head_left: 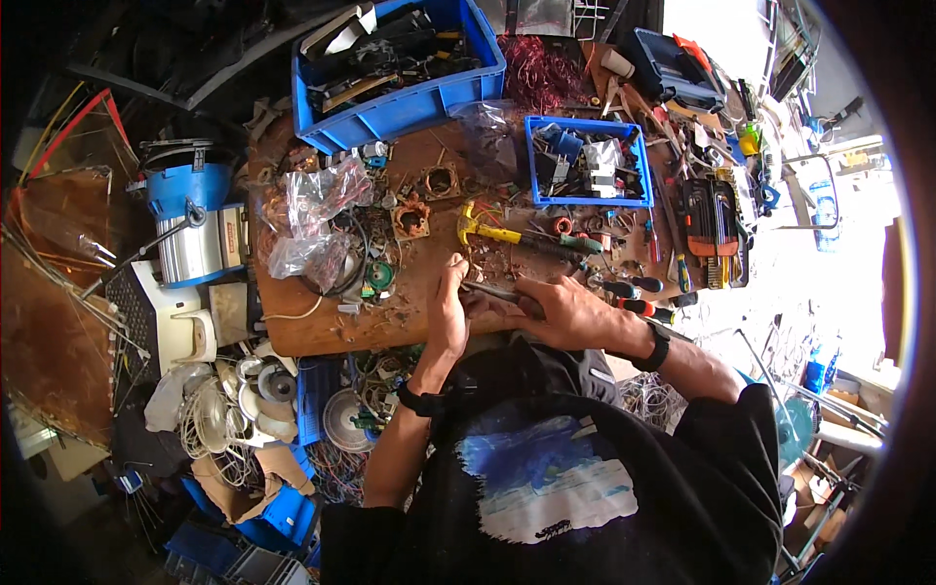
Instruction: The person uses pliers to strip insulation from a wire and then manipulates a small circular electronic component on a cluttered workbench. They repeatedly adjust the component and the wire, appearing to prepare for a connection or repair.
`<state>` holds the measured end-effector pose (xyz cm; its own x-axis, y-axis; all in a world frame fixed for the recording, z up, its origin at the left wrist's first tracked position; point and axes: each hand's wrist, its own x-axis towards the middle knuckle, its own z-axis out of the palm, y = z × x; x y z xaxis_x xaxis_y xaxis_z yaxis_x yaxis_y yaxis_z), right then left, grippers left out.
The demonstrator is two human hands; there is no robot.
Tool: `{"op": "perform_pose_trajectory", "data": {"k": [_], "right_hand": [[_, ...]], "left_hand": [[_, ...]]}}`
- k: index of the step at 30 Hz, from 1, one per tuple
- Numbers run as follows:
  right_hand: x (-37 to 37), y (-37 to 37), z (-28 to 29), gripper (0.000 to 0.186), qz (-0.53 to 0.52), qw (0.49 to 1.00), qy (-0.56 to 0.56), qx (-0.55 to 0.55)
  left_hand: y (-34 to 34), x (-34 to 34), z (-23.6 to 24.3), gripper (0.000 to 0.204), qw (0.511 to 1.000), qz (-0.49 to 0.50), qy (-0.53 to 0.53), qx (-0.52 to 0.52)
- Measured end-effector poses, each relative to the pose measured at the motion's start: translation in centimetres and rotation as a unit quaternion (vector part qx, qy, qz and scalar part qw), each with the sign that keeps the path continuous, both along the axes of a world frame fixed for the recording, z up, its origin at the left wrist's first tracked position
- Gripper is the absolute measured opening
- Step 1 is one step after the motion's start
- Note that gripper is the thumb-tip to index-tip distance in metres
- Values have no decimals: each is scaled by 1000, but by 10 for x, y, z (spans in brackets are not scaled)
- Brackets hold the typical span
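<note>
My left hand [449, 310] is closed near the front edge of the workbench [322, 327], its thumb pointing up. Whatever its fingers hold is hidden. Beside it, my right hand [568, 314] grips a slim grey metal tool [494, 292] whose tip reaches toward the left hand; its exact kind does not show. Just beyond both hands lies a yellow hammer [492, 232] with a dark grip. A green-handled tool [583, 245] rests right of it, and red-handled screwdrivers [639, 307] lie close to my right wrist.
A large blue crate [400, 102] of parts and a smaller blue tray [588, 202] stand at the back. Clear plastic bags [317, 210] and a green round part [379, 276] lie left. A hex key set [712, 234] sits right. Wire bundles [210, 419] crowd the lower left.
</note>
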<state>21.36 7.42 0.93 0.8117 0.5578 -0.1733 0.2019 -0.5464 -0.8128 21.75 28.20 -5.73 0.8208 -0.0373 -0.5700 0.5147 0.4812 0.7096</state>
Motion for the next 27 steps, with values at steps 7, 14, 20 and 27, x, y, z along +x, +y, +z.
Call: {"op": "perform_pose_trajectory", "data": {"k": [7, 14, 20, 27], "right_hand": [[2, -3, -1, 35, 28, 971, 230, 53], [-14, -3, -30, 35, -61, 909, 387, 142], [-13, 5, -22, 30, -58, 989, 119, 62], [-22, 11, -1, 28, -45, 999, 24, 7]], "left_hand": [[3, 1, 8, 19, 988, -71, -60, -121], [-3, 3, 2, 30, 997, -62, -29, 41], [13, 8, 20, 43, 969, -169, -69, 164], [28, 15, 37, 50, 957, -241, -75, 141]]}}
